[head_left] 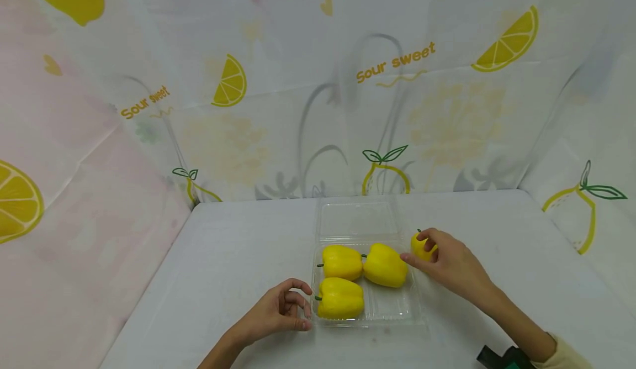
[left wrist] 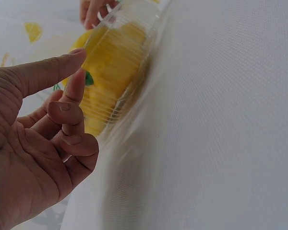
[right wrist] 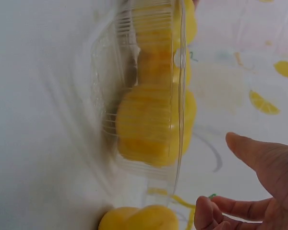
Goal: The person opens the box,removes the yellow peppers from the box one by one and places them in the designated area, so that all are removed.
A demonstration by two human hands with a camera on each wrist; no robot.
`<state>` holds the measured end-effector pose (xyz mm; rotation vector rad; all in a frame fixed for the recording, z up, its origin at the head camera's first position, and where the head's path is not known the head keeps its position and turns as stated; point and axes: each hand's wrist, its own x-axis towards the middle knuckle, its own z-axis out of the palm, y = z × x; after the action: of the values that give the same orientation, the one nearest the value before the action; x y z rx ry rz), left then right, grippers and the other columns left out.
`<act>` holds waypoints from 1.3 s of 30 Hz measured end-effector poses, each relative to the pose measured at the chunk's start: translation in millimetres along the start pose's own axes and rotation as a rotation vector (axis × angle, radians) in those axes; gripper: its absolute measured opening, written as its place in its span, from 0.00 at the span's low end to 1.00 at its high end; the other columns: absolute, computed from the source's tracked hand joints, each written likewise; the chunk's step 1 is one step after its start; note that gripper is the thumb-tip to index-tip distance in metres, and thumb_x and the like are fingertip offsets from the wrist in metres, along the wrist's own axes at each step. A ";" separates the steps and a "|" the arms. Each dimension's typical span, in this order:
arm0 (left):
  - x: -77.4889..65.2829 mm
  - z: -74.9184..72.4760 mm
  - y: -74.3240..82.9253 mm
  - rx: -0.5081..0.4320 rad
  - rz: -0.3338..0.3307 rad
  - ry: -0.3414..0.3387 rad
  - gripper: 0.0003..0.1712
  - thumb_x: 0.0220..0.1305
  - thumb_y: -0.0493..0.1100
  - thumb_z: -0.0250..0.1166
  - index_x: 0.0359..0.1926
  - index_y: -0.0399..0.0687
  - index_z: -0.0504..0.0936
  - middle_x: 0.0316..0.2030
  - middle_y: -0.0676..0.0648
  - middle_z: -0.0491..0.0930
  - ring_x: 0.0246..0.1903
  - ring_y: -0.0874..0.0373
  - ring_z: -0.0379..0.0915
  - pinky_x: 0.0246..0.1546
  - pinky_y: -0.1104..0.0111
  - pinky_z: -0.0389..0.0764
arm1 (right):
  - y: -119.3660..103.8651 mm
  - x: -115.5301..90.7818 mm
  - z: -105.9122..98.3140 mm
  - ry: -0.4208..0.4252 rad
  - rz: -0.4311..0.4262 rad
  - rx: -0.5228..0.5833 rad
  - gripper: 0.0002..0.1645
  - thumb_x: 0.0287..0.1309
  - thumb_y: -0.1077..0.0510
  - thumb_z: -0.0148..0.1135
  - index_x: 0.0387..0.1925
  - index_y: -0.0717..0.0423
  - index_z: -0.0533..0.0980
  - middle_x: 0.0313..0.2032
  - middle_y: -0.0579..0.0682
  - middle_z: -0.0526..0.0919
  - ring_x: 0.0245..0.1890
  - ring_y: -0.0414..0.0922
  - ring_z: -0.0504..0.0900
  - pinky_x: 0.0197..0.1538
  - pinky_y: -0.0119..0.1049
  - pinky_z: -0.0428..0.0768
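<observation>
A clear plastic clamshell box (head_left: 387, 308) lies with its lid (head_left: 358, 220) folded back on the white table. In it are three yellow bell peppers: one at back left (head_left: 342, 262), one at right (head_left: 385, 265) and one at front left (head_left: 340, 298). Another yellow pepper (head_left: 421, 247) sits outside, right of the box. My right hand (head_left: 454, 261) hovers at that pepper, thumb and fingers spread apart, partly covering it from the head view. At the box's left edge is my left hand (head_left: 278, 308), its fingers loosely bent and fingertips right at the rim.
A white cloth printed with lemons and lettering (head_left: 396, 62) rises behind the table and along both sides. The tabletop (head_left: 238, 236) stretches out to the left and right of the box. A dark device (head_left: 507, 358) is at the right wrist.
</observation>
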<state>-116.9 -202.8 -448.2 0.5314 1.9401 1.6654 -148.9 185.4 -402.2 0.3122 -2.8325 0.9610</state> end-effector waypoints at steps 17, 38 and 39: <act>1.2 -0.6 -0.6 0.002 -0.002 -0.003 0.33 0.55 0.36 0.75 0.58 0.37 0.68 0.38 0.41 0.82 0.23 0.64 0.66 0.26 0.76 0.71 | -23.7 -6.7 21.0 -0.163 -0.238 0.167 0.28 0.56 0.41 0.71 0.50 0.54 0.76 0.40 0.43 0.78 0.34 0.36 0.77 0.36 0.34 0.79; 0.7 0.1 -0.6 0.006 -0.009 0.009 0.33 0.55 0.37 0.75 0.57 0.36 0.69 0.37 0.42 0.83 0.23 0.64 0.66 0.26 0.76 0.71 | -40.2 -7.9 37.3 -0.335 -0.452 0.217 0.36 0.61 0.39 0.65 0.63 0.56 0.72 0.42 0.44 0.79 0.37 0.43 0.77 0.39 0.34 0.78; 0.6 0.1 -0.5 0.007 -0.010 0.009 0.33 0.55 0.37 0.75 0.57 0.36 0.69 0.37 0.42 0.83 0.23 0.64 0.66 0.26 0.76 0.71 | -40.6 -7.9 38.3 -0.335 -0.461 0.208 0.36 0.61 0.39 0.64 0.64 0.56 0.71 0.43 0.44 0.79 0.38 0.43 0.77 0.41 0.34 0.79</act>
<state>-117.4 -202.4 -448.8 0.5173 1.9519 1.6583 -133.9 131.6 -410.1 1.1900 -2.7269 1.1790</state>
